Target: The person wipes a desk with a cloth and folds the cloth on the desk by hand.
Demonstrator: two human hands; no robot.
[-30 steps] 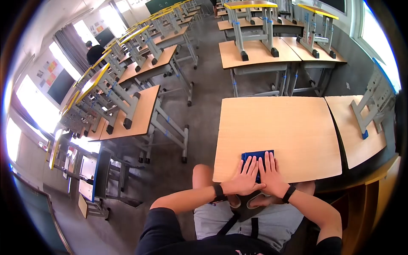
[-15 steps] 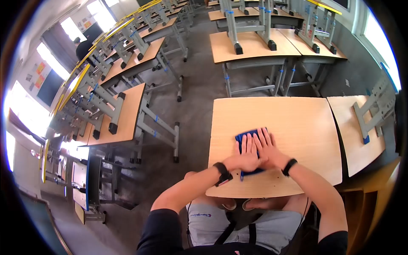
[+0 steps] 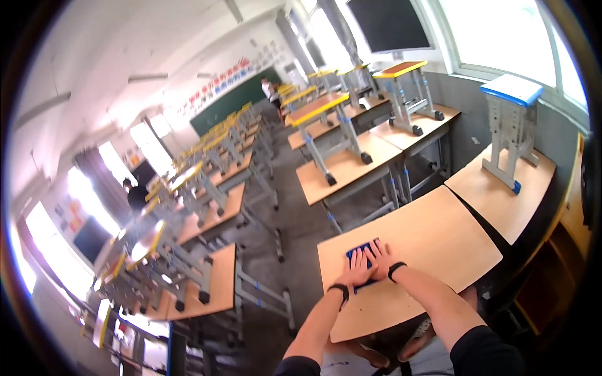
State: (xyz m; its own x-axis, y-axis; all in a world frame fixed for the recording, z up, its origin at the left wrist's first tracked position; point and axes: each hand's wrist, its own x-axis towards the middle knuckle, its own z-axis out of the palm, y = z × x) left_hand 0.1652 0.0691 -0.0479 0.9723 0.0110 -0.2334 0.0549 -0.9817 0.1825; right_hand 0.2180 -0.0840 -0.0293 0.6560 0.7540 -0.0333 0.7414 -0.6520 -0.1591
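Observation:
A folded blue cloth [image 3: 362, 246] lies on the light wood desk [image 3: 433, 229] in front of me. My left hand [image 3: 358, 269] rests flat on it with the fingers stretched forward. Beside it, and partly over it, my right hand [image 3: 380, 258] also presses down, its fingers extended. Both palms cover most of the cloth, so only its edges show. A dark band circles each wrist.
A stool with a blue seat [image 3: 513, 91] stands on the adjoining desk [image 3: 527, 188] to the right. Ahead, yellow-edged stools [image 3: 320, 108] stand on desks. One person [image 3: 135, 195] is at the far left, another [image 3: 271, 93] near the chalkboard [image 3: 229, 103].
My view has lifted and tilted, bringing the chalkboard and the far person into sight. Both hands stay on the cloth, which now lies nearer the desk's left edge.

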